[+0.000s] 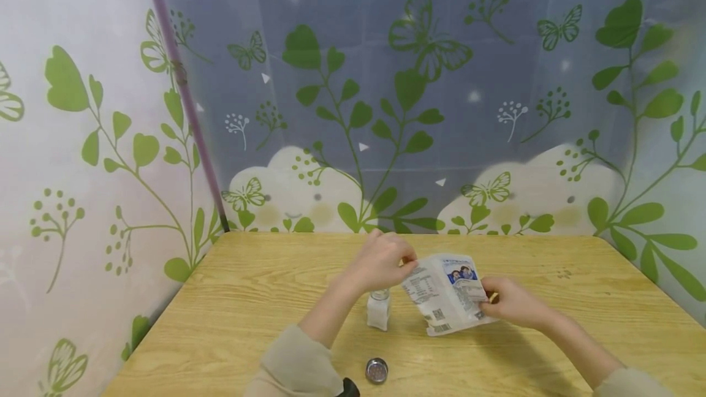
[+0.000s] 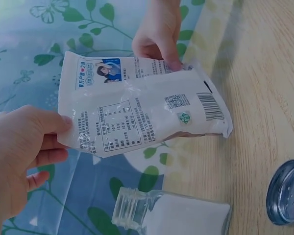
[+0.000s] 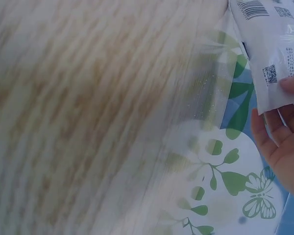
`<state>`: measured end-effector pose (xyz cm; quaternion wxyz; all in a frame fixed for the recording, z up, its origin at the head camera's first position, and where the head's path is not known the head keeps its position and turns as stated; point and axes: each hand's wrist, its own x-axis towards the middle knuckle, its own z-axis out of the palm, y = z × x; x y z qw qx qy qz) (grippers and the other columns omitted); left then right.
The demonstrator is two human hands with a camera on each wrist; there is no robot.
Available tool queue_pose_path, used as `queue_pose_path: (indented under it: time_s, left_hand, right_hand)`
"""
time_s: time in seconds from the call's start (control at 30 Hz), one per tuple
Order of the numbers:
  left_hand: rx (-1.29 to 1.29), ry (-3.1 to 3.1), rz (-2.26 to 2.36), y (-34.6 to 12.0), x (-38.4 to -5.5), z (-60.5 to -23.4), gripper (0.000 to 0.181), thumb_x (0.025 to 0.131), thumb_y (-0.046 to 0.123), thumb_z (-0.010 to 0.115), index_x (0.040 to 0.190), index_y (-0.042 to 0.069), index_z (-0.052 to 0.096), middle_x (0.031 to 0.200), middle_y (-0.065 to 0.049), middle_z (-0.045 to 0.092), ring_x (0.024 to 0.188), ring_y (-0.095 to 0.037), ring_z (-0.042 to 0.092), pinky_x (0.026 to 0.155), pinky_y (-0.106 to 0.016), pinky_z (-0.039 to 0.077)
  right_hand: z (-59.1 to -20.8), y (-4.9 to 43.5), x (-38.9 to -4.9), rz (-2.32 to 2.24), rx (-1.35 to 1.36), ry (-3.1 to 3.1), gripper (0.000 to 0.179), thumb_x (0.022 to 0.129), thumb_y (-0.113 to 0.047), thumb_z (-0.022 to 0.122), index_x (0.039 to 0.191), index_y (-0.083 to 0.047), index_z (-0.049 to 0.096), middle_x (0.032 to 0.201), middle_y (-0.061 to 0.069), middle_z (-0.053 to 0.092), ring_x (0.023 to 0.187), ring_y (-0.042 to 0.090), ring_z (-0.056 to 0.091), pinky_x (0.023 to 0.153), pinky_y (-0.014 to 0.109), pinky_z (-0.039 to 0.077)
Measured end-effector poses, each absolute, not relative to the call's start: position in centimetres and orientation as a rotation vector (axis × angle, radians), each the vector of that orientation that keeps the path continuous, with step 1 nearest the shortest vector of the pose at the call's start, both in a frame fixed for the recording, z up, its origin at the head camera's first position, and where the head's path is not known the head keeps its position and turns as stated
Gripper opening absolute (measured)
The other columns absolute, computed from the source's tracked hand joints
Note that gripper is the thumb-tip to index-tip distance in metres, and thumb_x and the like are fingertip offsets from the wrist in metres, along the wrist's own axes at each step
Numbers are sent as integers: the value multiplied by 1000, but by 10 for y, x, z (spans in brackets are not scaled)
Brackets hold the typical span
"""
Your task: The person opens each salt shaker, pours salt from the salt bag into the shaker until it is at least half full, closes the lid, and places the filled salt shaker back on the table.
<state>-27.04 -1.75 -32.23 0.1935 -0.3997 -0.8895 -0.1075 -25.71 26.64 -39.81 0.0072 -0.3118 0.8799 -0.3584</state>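
Observation:
A white printed plastic packet (image 1: 449, 293) is held above the table between both hands. My left hand (image 1: 380, 262) pinches its upper left corner between thumb and fingers; in the left wrist view the packet (image 2: 152, 107) shows a barcode and printed text. At the packet's right edge my right hand (image 1: 513, 302) grips it, thumb on the near face. Just below the left hand a small glass jar (image 1: 378, 311) stands uncapped, filled with white powder up to about its shoulder. Nearer the front lies a round metal lid with holes (image 1: 377, 370).
The wooden table (image 1: 248, 299) reaches back to a printed cloth (image 1: 375, 109) with leaves and butterflies. Another cloth wall (image 1: 99, 139) closes off the left side. A dark band (image 1: 349, 388) is on the left wrist.

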Motion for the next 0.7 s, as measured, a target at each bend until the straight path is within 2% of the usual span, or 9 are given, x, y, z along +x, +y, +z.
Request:
queue_pose_path:
  time_s: [0.27, 0.5, 0.7]
  left_hand:
    - [-1156, -2485, -240, -5, -266, -317, 9, 87, 26, 63, 86, 22, 71, 81, 17, 62, 77, -2, 50, 71, -22, 28]
    - [-1143, -2489, -182, 9, -263, -315, 10, 88, 27, 62, 86, 24, 71, 81, 18, 62, 79, -2, 50, 72, -23, 28]
    - [-1120, -2462, -152, 22, -264, -315, 11, 88, 28, 62, 83, 25, 71, 78, 17, 62, 74, -2, 49, 70, -23, 29]
  right_hand:
    - [-399, 265, -256, -1037, -951, 2783, 29, 74, 3, 62, 103, 8, 62, 88, 7, 64, 67, 7, 55, 56, 25, 48]
    - [-404, 270, -255, -1011, -906, 2797, 29, 75, 0, 63, 103, 8, 61, 84, 3, 64, 68, 8, 55, 55, 25, 48]
    - [-409, 276, -257, -1062, -829, 2762, 31, 76, -2, 64, 104, 11, 59, 85, 6, 64, 72, 12, 57, 57, 26, 48]
